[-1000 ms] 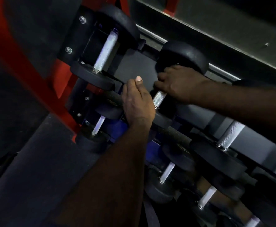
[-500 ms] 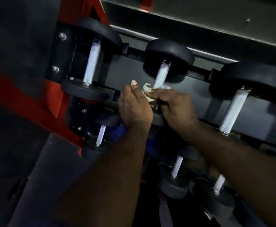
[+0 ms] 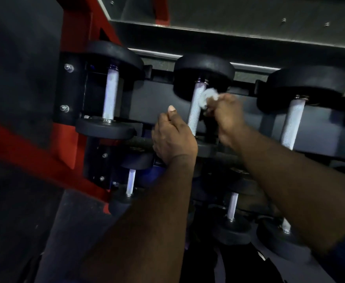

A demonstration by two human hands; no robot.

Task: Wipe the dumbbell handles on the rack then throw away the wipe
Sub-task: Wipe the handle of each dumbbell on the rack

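Observation:
Three black dumbbells lie on the rack's top shelf [image 3: 159,107], each with a knurled silver handle: a left one [image 3: 110,94], a middle one [image 3: 196,107] and a right one [image 3: 292,123]. My right hand [image 3: 226,115] pinches a crumpled white wipe [image 3: 207,98] against the right side of the middle handle, near its upper end. My left hand [image 3: 172,137] grips the rack's dark front rail [image 3: 139,142] just left of that handle, thumb up.
A lower shelf holds several smaller dumbbells, among them one at the left [image 3: 130,182] and one at the centre [image 3: 233,209]. The rack's red frame [image 3: 79,37] rises at the left. A grey wall ledge [image 3: 229,35] runs behind the rack. Dark floor lies at the lower left.
My right hand has slid the wipe up from the lower end of the middle handle towards its upper end. The view has shifted, so the rack sits further right. My left hand stays on the rail.

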